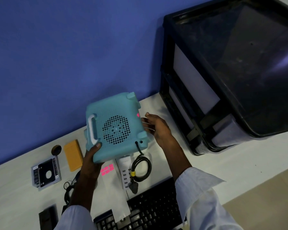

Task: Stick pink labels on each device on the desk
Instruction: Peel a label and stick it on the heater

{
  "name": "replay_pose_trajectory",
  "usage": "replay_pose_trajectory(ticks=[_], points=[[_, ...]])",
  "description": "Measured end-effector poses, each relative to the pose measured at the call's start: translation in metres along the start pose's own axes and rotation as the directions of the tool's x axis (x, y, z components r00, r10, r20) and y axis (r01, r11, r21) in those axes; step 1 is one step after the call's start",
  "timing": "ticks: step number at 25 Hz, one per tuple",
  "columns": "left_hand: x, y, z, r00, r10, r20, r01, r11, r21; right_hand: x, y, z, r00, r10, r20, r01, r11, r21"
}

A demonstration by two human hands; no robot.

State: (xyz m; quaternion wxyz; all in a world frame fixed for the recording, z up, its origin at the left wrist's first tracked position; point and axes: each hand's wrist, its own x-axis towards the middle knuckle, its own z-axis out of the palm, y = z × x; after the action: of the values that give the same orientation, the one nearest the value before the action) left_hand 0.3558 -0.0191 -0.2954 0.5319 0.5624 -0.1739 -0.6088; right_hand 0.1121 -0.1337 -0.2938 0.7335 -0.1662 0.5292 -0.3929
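**Teal device held up over the surface, one pink label on its edge**

Head view: the left hand [91,156] grips the lower left corner of a teal device [114,127], thumb curled onto its perforated face just below a white handle [91,128]; the device is lifted clear of the white surface [206,163] and tilted, its round grille facing the camera; the right hand [158,128] is at the device's right side with fingers fairly straight and spread, and whether the fingertips touch the casing I cannot tell; a small pink label [138,115] sits on the right edge of the device, just beside those fingertips; a black cable [141,168] hangs from the device's lower right corner and ends in a coil bound with a yellow tie, over a white USB hub [125,177]; the remaining pink labels [106,170] lie on a pale backing strip below the device, between the left wrist and the hub; a black keyboard [153,206] lies nearest the person; an orange case [73,155] and a drive caddy [46,173] lie to the left; a black drawer unit [231,80] stands at the right, against the blue wall [56,55].
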Motion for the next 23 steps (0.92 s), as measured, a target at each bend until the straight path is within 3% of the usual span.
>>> replay_pose_trajectory(ticks=[2, 6, 9, 13, 17, 23], points=[[0.008, 0.010, 0.010, 0.997, 0.062, -0.037, -0.055, 0.983, 0.175, 0.005, 0.005, -0.014, 0.998, 0.018, -0.058, -0.019, 1.000, -0.012], [0.010, 0.017, 0.064, 0.930, 0.207, -0.303, -0.066, 0.907, 0.417, 0.007, 0.023, -0.031, 0.980, 0.020, -0.198, -0.032, 0.998, -0.058], [0.007, 0.011, 0.099, 0.884, 0.309, -0.351, -0.078, 0.838, 0.540, 0.005, 0.032, -0.038, 0.971, -0.025, -0.237, -0.004, 0.993, -0.119], [-0.003, 0.009, 0.139, 0.853, 0.390, -0.348, -0.042, 0.715, 0.697, 0.005, 0.053, -0.041, 0.957, -0.062, -0.284, 0.077, 0.996, 0.042], [-0.006, 0.005, 0.164, 0.845, 0.460, -0.274, -0.048, 0.575, 0.817, 0.018, 0.065, -0.051, 0.931, -0.081, -0.357, 0.121, 0.988, 0.092], [0.000, 0.003, 0.191, 0.907, 0.409, -0.099, -0.074, 0.386, 0.919, 0.029, 0.066, -0.069, 0.904, -0.096, -0.416, 0.132, 0.990, 0.057]])
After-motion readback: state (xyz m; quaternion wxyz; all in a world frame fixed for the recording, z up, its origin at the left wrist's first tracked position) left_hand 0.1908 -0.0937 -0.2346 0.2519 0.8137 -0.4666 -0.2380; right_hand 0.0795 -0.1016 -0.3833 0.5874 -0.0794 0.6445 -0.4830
